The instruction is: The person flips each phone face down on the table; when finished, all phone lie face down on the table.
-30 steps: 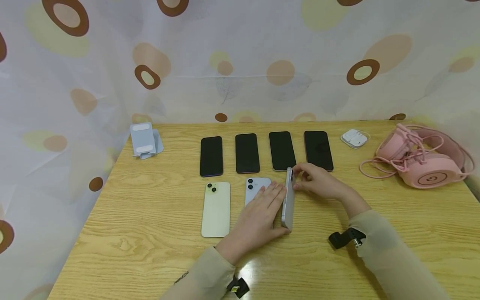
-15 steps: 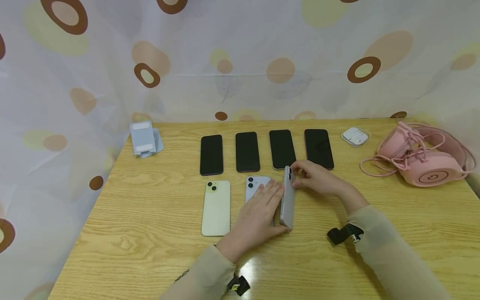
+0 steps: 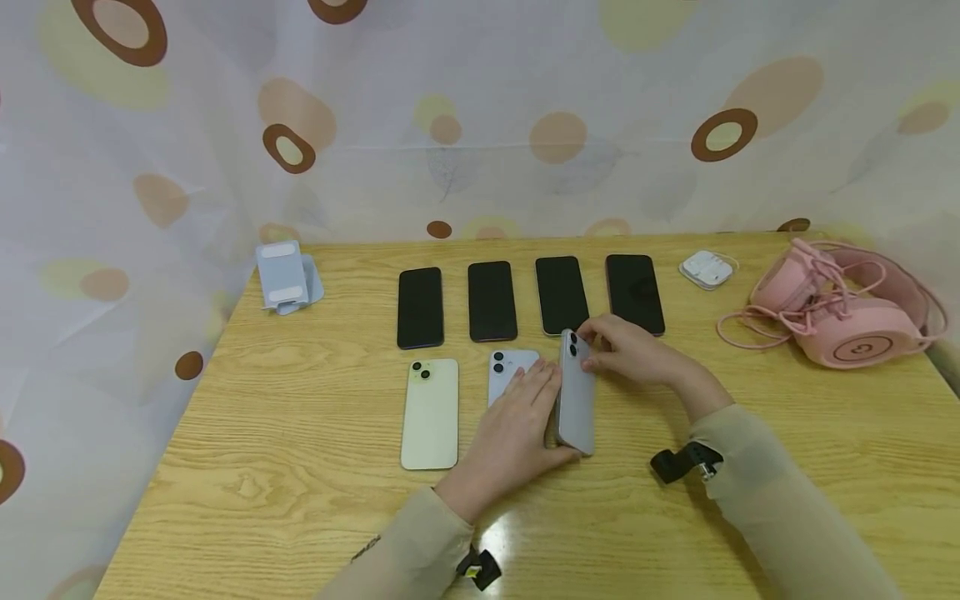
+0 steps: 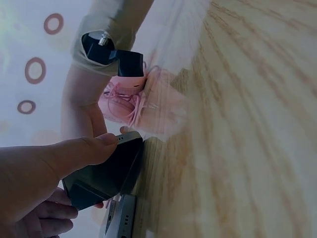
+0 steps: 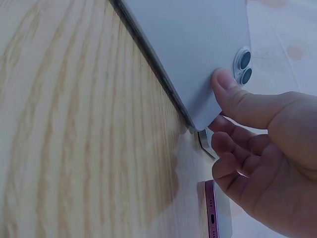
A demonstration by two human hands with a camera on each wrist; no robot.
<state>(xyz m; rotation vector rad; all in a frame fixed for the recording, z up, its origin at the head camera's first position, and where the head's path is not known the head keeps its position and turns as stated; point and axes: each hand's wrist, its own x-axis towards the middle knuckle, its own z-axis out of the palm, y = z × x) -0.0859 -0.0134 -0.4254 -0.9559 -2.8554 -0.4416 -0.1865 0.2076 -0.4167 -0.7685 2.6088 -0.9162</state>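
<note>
A silvery-white phone [image 3: 576, 404] is tilted up on one long edge, its twin-lens back turned to the right. My left hand [image 3: 512, 433] holds it from the left, with the thumb [image 4: 96, 148] at its lower end beside the dark screen. At the top end my right hand [image 3: 630, 354] pinches it, the thumb [image 5: 230, 89] on the back just below the lenses. Partly under my left hand lies a light blue phone [image 3: 502, 383], back up. Left of that is a pale yellow phone [image 3: 430, 421], also back up.
Several phones lie screen up in a row behind, such as the leftmost black-screened phone [image 3: 420, 308]. A light blue folding stand [image 3: 285, 275] is at the back left. White earphones [image 3: 707, 269] in a case and pink headphones [image 3: 855, 312] lie at the right.
The silvery phone has tilted over to the left, so more of its back now shows. Both hands keep their hold and have barely shifted.
</note>
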